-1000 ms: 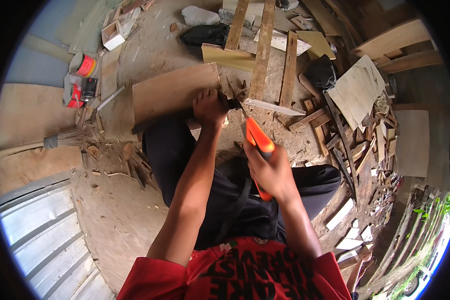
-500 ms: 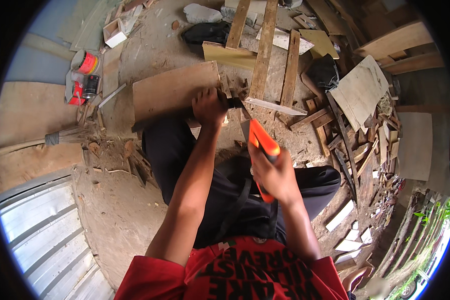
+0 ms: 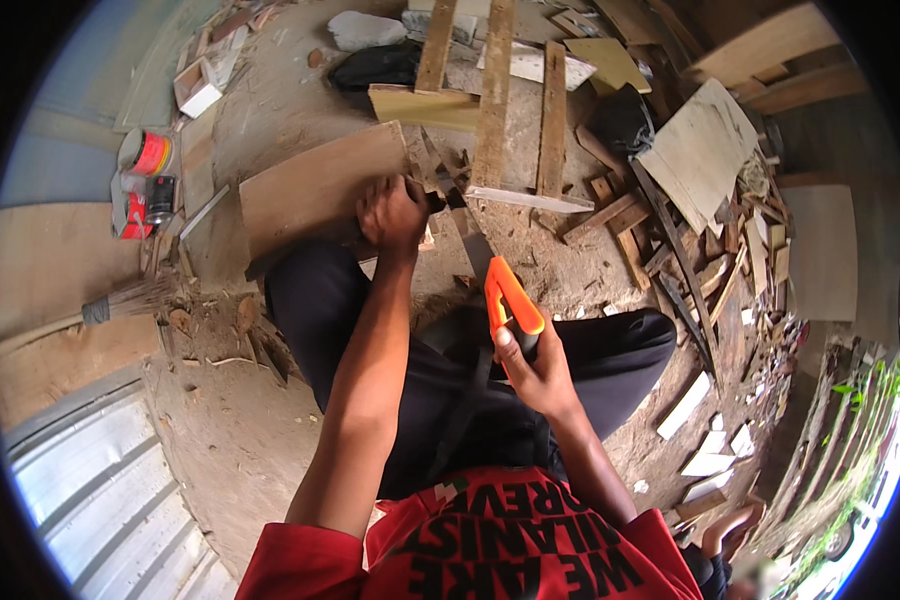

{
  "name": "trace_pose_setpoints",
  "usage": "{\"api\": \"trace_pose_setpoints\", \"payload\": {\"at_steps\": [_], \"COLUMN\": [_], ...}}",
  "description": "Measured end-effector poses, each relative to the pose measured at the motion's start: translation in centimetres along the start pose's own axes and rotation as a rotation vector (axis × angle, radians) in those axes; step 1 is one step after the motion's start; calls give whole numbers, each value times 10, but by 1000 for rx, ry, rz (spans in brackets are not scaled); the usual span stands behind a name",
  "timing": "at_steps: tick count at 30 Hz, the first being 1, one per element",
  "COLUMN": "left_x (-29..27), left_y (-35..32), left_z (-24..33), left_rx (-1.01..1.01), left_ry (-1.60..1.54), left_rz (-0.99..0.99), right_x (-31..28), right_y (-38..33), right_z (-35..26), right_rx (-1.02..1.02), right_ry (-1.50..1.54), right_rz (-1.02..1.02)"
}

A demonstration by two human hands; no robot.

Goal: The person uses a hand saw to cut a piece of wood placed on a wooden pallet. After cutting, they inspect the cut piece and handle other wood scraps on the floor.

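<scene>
A handsaw with an orange handle [image 3: 515,300] is gripped in my right hand [image 3: 536,372], over my folded legs. Its blade [image 3: 477,246] points away and slightly left, crossing the end of a dark strip [image 3: 435,203], probably wood. My left hand [image 3: 394,212] is closed around that strip just left of the blade. A wide brown board [image 3: 315,185] lies beside and beyond my left hand, and the strip seems to run along its near edge. How deep the blade sits in the strip cannot be made out.
A wooden frame with upright slats [image 3: 492,110] stands just beyond the blade. Scrap wood [image 3: 695,270] and a pale panel [image 3: 705,160] are heaped at right. Cans [image 3: 150,155] and a twig broom [image 3: 120,302] lie left. Another person's arm [image 3: 732,527] shows at lower right.
The saw has been drawn back toward me, and more of its blade shows. My left hand keeps its grip on the strip. The whole view has shifted slightly.
</scene>
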State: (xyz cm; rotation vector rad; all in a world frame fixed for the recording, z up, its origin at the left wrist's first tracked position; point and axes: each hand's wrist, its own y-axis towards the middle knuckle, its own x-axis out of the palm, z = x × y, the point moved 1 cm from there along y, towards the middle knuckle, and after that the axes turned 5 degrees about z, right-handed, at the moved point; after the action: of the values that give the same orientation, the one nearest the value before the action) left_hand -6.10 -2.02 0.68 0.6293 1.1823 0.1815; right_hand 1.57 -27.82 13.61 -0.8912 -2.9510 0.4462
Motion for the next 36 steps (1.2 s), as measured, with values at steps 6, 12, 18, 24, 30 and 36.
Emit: {"api": "trace_pose_setpoints", "payload": {"at_steps": [6, 12, 18, 24, 30, 36], "left_x": [5, 7, 3, 2, 20, 16], "left_y": [3, 18, 27, 26, 18, 17], "left_z": [-2, -6, -3, 2, -7, -6], "left_rx": [30, 285, -103, -122, -107, -101], "left_ry": [34, -18, -92, -55, -34, -56], "left_rz": [-149, -276, -535, -486, -427, -480], "right_x": [17, 33, 28, 11, 42, 50], "right_y": [-7, 0, -27, -63, 17, 24], "right_z": [1, 5, 16, 25, 26, 46], "right_rx": [-154, -243, -262, -269, -277, -320], "right_ry": [-204, -164, -218, -311, -231, -216], "right_rz": [190, 212, 221, 177, 188, 214]}}
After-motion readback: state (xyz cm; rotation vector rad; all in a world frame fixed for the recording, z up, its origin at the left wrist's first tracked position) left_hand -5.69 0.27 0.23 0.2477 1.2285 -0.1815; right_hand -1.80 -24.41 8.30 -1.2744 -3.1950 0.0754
